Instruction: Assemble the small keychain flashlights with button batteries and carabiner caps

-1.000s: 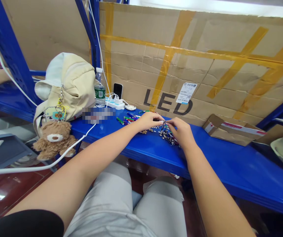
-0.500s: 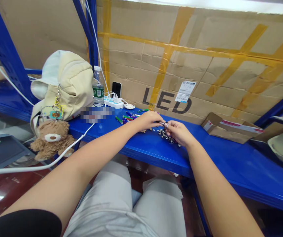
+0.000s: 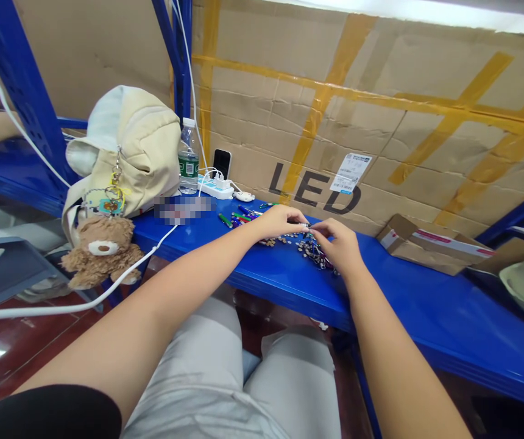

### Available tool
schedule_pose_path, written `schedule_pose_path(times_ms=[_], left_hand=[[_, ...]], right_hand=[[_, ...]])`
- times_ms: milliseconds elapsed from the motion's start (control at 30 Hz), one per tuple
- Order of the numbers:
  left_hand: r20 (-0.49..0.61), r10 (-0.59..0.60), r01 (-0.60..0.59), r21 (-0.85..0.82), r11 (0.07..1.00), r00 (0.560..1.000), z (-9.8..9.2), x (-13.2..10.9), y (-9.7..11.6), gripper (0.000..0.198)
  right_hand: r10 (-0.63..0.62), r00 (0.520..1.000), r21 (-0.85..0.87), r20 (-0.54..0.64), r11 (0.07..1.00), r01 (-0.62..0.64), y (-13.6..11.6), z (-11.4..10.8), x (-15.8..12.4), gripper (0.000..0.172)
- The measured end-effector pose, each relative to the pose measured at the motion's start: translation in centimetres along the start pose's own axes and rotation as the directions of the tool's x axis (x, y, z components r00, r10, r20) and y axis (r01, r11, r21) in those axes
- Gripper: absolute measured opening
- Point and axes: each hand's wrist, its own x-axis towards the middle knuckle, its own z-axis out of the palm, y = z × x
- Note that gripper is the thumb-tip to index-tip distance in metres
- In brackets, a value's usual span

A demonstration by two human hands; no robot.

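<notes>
Over the blue shelf (image 3: pixel 284 277), my left hand (image 3: pixel 281 221) and my right hand (image 3: pixel 339 242) meet fingertip to fingertip. Both are closed in a pinch around something small, partly dark and shiny, too small to name. Beneath the right hand lies a pile of small metal clasps and dark pieces (image 3: pixel 315 253). Small round discs (image 3: pixel 269 242) are scattered below the left hand, partly hidden by it. Beyond the left wrist, several green, blue and red pen-like sticks (image 3: pixel 239 217) lie loose.
To the left stand a cream backpack (image 3: pixel 145 152) with a teddy bear charm (image 3: pixel 102 250), a water bottle (image 3: pixel 189 158) and a power strip (image 3: pixel 216 187). A white cable (image 3: pixel 152 251) hangs across the front. An open cardboard box (image 3: pixel 431 244) sits at the right. Large cardboard (image 3: pixel 253 116) walls the back.
My right hand has turned, its fingers now pointing in to meet the left fingertips. The dark, shiny item between the hands shows less than before. The view has shifted slightly.
</notes>
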Motion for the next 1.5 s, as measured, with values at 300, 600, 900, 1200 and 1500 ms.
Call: schedule_pose_path(times_ms=[300,600,900,1200,1500], left_hand=[[0.057,-0.039,0.044,-0.075,0.996,0.998,0.2,-0.1,0.2,0.028],[0.097,0.006,0.000,-0.061,0.998,0.995,0.3,0.0,-0.6,0.028],[0.103,0.054,-0.060,0.060,0.996,0.993,0.2,-0.1,-0.2,0.020],[0.060,-0.015,0.015,-0.004,1.000,0.998,0.4,0.1,-0.2,0.022],[0.096,-0.738,0.693,-0.442,0.569,0.668,-0.6,2.7,-3.9,0.023]], right_hand=[[-0.130,0.992,-0.115,-0.002,0.985,0.129,0.1,-0.6,0.0,0.014],[-0.188,0.981,-0.148,0.038,0.970,0.192,0.2,-0.4,-0.1,0.013],[0.160,0.979,0.024,0.130,0.986,-0.164,-0.6,0.0,-0.3,0.021],[0.354,0.924,0.193,0.143,0.906,-0.377,-0.9,0.1,0.1,0.029],[0.407,0.906,0.184,0.112,0.888,-0.422,0.2,0.2,0.2,0.027]])
